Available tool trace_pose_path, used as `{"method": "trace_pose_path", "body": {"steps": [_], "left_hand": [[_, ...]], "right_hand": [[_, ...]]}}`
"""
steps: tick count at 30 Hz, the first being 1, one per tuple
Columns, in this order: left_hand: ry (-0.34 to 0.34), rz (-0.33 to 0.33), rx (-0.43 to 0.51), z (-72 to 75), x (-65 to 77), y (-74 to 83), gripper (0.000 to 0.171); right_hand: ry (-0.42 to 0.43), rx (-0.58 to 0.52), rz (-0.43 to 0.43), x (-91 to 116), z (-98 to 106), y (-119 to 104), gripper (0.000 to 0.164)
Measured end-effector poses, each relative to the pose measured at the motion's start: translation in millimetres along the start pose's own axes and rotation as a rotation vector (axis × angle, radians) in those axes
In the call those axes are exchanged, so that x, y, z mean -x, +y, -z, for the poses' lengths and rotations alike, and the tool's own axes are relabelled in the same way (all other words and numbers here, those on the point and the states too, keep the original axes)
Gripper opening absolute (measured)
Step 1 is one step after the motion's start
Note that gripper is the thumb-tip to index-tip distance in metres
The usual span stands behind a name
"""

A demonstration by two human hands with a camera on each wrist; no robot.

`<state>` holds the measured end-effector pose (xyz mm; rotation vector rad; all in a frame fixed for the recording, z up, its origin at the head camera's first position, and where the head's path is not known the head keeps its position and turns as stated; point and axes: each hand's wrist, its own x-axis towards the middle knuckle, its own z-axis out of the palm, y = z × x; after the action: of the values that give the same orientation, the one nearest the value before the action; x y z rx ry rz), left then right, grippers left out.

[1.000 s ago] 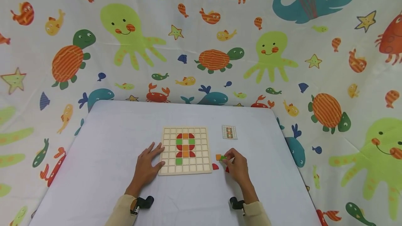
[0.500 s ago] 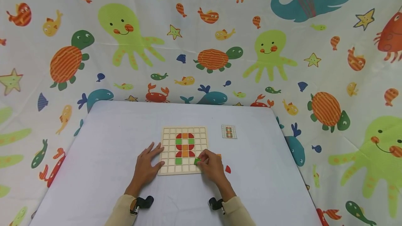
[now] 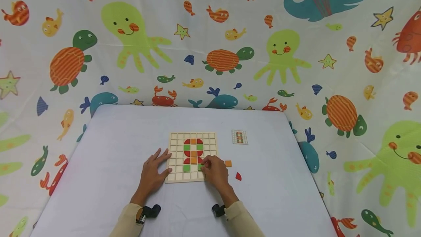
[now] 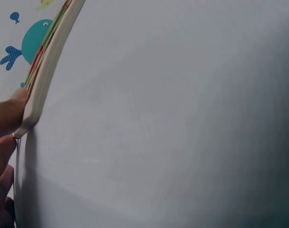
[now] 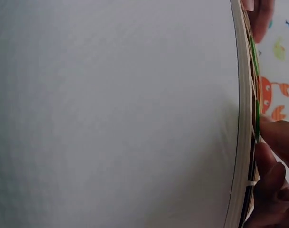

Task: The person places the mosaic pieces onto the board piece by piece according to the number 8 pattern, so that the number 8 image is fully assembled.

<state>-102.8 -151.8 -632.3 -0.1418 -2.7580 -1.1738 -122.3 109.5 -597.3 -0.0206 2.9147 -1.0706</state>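
Note:
The wooden grid board lies on the table with red, orange and green tiles set in its cells. My left hand rests at the board's left edge, fingers spread and thumb on the rim. At the lower right of the pattern, my right hand pinches a green square tile between thumb and fingertips, right at a cell. In the right wrist view the green tile shows at the fingertips, level with the board's top. The right hand covers the board's lower right corner.
An orange square tile and a red quarter-circle tile lie right of the board. Farther back is a small pattern card. A sea-animal cloth hangs behind the white table.
My right hand has carried the green tile from beside the orange tile leftward onto the board. A red quarter-circle near the board's right edge is now out of sight. The left hand stays put.

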Motion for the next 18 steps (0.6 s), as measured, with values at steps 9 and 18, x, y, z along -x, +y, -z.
{"method": "trace_pose_path", "body": {"steps": [9, 18], "left_hand": [[-0.01, 0.01, 0.004, -0.7, 0.5, 0.1, 0.06], [-0.009, 0.008, -0.011, -1.5, -0.7, -2.9, 0.06]], "right_hand": [[-0.027, -0.066, 0.061, 2, 10, 5, 0.013], [0.074, -0.139, 0.053, 0, 39, 34, 0.019]]}}
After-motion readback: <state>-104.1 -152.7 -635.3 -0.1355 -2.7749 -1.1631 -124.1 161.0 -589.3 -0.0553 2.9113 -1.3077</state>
